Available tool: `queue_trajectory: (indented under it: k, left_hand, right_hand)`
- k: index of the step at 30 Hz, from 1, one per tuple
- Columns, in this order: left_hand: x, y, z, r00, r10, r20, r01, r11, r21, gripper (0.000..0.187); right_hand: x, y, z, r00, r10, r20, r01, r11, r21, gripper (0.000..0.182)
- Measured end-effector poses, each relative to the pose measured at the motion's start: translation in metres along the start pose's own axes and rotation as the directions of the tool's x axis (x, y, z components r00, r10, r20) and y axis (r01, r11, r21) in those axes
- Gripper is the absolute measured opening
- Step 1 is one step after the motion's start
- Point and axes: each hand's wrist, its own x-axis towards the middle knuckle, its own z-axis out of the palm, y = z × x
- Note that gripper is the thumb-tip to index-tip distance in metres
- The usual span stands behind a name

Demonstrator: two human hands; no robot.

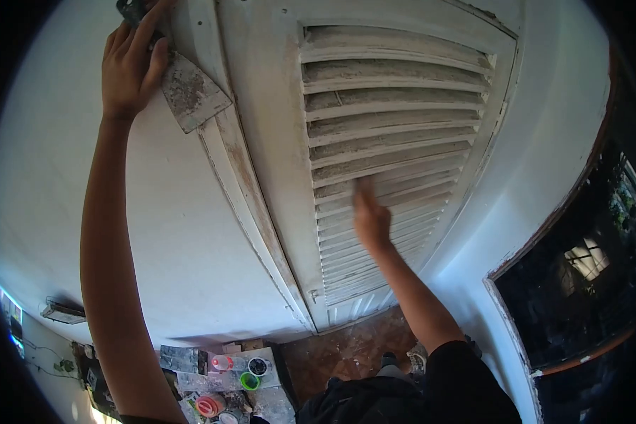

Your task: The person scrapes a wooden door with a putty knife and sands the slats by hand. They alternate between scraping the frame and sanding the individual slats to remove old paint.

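Observation:
My left hand [128,69] is raised at the upper left, its fingers wrapped round the dark handle of a wide putty knife [193,95]. The knife's blade, crusted with dried filler, points down and right and overlaps the door frame's trim. My right hand [372,215], blurred by motion, is at the slats of a white louvered door [396,106]. Its fingers look pressed together around something small and dark grey, too smeared to name. The upper slats show grey, worn patches and rough paint.
Below left, a cluttered table [272,403] bears several containers, among them a green-rimmed cup [249,381] and a red-orange tub [208,405]. A dark window [572,283] with a chipped frame is at the right. Reddish tiles [332,357] cover the floor by my feet.

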Motion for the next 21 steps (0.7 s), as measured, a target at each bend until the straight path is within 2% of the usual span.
queue_trajectory:
  k: [2,4,5,6,8,10,11,12,14,16,17,18,20,21]
  left_hand:
    - [0.0,-0.001,0.001,1.0,0.018,0.003,-0.018,0.999,-0.04,0.051]
    - [0.0,-0.001,-0.001,1.0,0.008,0.025,-0.007,1.0,-0.026,0.05]
    - [-0.005,-0.007,0.003,1.0,-0.001,0.03,0.002,1.0,-0.024,0.048]
    - [-0.006,-0.007,0.004,1.0,-0.001,0.028,0.002,1.0,-0.018,0.048]
    - [-0.006,-0.006,0.003,1.0,-0.005,0.028,0.004,0.999,0.046,0.047]
    - [-0.004,-0.002,0.0,0.999,-0.018,0.043,0.016,0.999,0.031,0.046]
    - [0.0,0.001,-0.002,0.999,-0.01,0.036,0.009,1.0,0.027,0.046]
    - [0.002,0.005,-0.003,0.999,-0.003,0.035,0.003,1.0,0.016,0.046]
    - [0.001,0.003,-0.002,0.999,-0.004,0.032,0.004,1.0,-0.003,0.047]
    - [0.0,0.002,-0.003,0.999,0.019,0.045,-0.019,1.0,0.003,0.047]
    - [-0.002,-0.003,0.0,0.999,0.032,0.033,-0.032,0.999,0.011,0.046]
    - [-0.002,-0.002,0.0,0.999,0.032,0.029,-0.032,0.999,0.019,0.046]
    - [0.0,0.004,-0.002,1.0,0.016,-0.007,-0.016,1.0,0.017,0.037]
    - [0.0,0.004,-0.001,1.0,-0.004,-0.013,0.005,1.0,0.012,0.036]
  right_hand:
    - [0.01,-0.019,-0.028,0.99,-0.1,0.095,0.106,0.993,-0.061,0.054]
    - [0.017,0.02,-0.04,0.971,-0.212,0.109,0.22,0.973,-0.067,0.044]
    - [0.013,0.051,-0.032,0.979,-0.18,0.093,0.193,0.968,-0.159,0.04]
    - [0.016,0.074,-0.037,0.99,-0.135,0.039,0.141,0.966,-0.215,0.042]
    - [0.025,0.075,-0.053,1.0,0.006,-0.019,-0.011,0.96,-0.28,0.047]
    - [0.02,0.039,-0.027,0.956,0.274,-0.102,-0.287,0.945,-0.156,0.052]
    - [0.007,0.028,-0.009,0.984,0.171,-0.044,-0.176,0.969,-0.175,0.054]
    - [0.001,0.005,0.0,0.99,0.076,-0.116,-0.081,0.996,-0.037,0.056]
    - [0.01,-0.029,-0.033,0.999,-0.005,0.052,0.003,0.999,0.032,0.054]
    - [0.012,0.017,-0.044,0.983,-0.1,0.152,0.109,0.993,-0.052,0.051]
    - [0.0,0.061,-0.024,0.989,-0.104,0.1,0.119,0.982,-0.15,0.049]
    - [0.012,0.067,-0.042,0.997,0.023,0.075,-0.005,0.972,-0.235,0.049]
    - [0.024,0.074,-0.058,0.997,0.071,-0.039,-0.078,0.973,-0.215,0.051]
    - [0.024,0.061,-0.047,0.976,0.184,-0.113,-0.199,0.97,-0.141,0.054]
